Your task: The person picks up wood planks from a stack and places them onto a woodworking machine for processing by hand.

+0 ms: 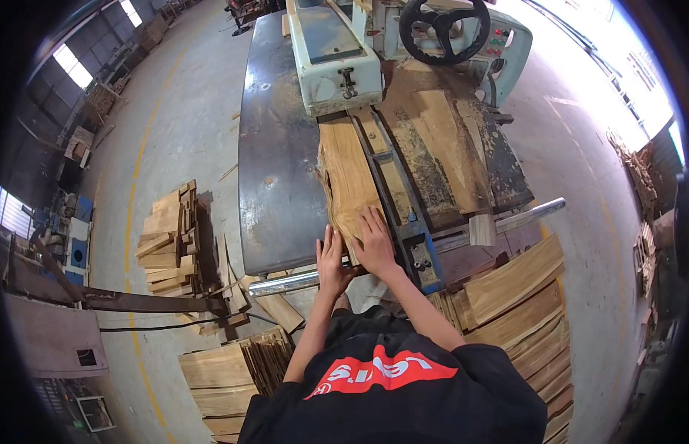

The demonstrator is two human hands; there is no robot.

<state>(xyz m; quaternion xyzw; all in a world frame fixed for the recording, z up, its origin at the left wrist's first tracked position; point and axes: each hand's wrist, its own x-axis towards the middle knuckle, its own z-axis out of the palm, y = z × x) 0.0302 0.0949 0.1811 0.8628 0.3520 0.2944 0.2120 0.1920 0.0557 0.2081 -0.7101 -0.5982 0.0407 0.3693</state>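
A wooden board (348, 163) with a rough left edge lies on the machine's metal table (278, 170). Its far end runs under the pale green machine housing (340, 81), and its right edge lies along a dark metal guide (395, 177). My right hand (374, 240) rests flat on the near end of the board, fingers stretched forward. At the board's near left corner is my left hand (332, 259), fingers extended and pointing up along the edge; its thumb side is partly hidden.
Another board (448, 148) lies right of the guide amid sawdust. A black handwheel (444, 29) and a button panel (500, 41) stand at the back. A chrome bar (285, 283) crosses the table's front. Board stacks (514, 296) flank me at right and left (218, 377).
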